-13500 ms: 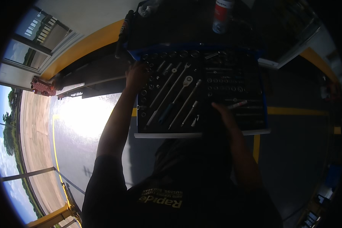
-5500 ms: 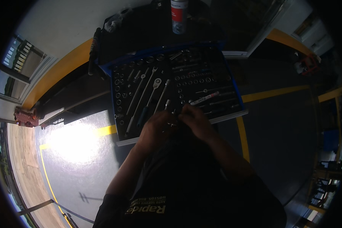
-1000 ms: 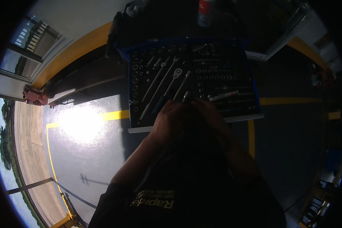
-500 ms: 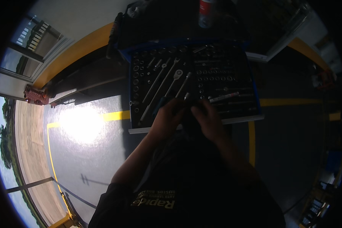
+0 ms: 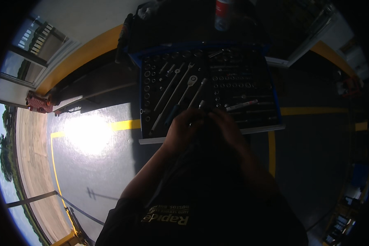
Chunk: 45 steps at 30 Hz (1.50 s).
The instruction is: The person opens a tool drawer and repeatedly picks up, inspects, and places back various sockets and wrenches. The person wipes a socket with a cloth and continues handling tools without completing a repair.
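An open tool drawer (image 5: 211,134) lies in front of me, its dark tray filled with chrome tools. My left hand (image 5: 183,128) and my right hand (image 5: 225,124) meet over its front edge, fingers curled in together. Deep shadow hides what lies between them. A small shiny spot shows at the left fingers. Just beyond the fingertips is a silvery socket-like end (image 5: 202,104); whether I hold it, I cannot tell. Left of centre lie a ratchet (image 5: 191,82) with a dark blue handle and long bars. A white marker-like stick (image 5: 242,105) lies to the right.
Rows of sockets (image 5: 233,85) fill the drawer's right half, with more along its left side. On the dark cabinet top (image 5: 180,28) stands a clear bottle with a red label (image 5: 222,15). Yellow lines (image 5: 125,124) cross the grey floor, brightly sunlit at left.
Both hands have shifted slightly while staying together; the left fingers turned a little, and a shiny spot shows there now. The right fingers have drawn closer to the left. The drawer's tools look unmoved.
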{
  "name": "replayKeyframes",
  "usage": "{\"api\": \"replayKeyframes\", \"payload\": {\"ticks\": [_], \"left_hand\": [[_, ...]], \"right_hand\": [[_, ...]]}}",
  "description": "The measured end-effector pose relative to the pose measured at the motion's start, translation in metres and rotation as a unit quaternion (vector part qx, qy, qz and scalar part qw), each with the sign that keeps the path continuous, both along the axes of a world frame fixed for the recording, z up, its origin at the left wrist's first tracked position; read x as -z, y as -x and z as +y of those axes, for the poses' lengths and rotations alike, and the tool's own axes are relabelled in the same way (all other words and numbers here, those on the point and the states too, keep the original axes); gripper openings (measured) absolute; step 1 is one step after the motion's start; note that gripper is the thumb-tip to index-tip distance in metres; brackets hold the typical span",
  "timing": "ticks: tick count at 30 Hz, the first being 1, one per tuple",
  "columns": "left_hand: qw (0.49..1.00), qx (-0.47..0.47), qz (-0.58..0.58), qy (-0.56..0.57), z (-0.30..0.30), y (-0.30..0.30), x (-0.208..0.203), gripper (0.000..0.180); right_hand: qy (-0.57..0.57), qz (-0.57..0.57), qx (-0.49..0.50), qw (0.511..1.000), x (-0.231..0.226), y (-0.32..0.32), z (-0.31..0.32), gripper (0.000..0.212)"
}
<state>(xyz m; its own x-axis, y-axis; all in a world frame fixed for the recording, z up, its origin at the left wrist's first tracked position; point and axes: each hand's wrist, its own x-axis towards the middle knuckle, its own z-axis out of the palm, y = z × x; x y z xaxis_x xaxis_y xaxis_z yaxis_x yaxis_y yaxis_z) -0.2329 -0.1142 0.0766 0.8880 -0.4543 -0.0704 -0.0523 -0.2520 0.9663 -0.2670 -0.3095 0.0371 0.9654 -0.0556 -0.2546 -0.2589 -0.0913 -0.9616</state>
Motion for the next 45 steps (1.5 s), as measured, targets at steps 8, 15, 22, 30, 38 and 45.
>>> {"api": "replayKeyframes", "payload": {"ticks": [8,15,22,30,38,45], "left_hand": [[0.996,-0.093,0.003,-0.013,-0.011,0.003,-0.001,0.025],[0.995,-0.081,-0.048,-0.035,-0.013,0.006,0.000,0.028],[0.998,-0.044,-0.029,-0.022,-0.013,-0.001,-0.006,0.032],[0.993,0.013,-0.086,-0.077,-0.014,-0.006,0.011,0.040],[0.977,-0.021,-0.158,-0.141,-0.013,0.005,0.009,0.042],[0.961,-0.037,-0.228,-0.155,-0.018,0.020,0.018,0.028]], "right_hand": [[-0.210,0.034,0.078,0.974,0.010,0.000,0.010,0.041],[0.009,-0.070,0.064,0.995,-0.015,0.004,0.015,0.039],[-0.060,-0.058,0.096,0.992,-0.021,-0.006,0.010,0.035],[0.033,-0.156,0.045,0.986,0.005,-0.014,0.010,0.029],[0.048,-0.105,0.045,0.992,0.007,-0.011,0.002,0.029],[0.045,-0.109,0.109,0.987,0.010,-0.012,0.005,0.029]]}}
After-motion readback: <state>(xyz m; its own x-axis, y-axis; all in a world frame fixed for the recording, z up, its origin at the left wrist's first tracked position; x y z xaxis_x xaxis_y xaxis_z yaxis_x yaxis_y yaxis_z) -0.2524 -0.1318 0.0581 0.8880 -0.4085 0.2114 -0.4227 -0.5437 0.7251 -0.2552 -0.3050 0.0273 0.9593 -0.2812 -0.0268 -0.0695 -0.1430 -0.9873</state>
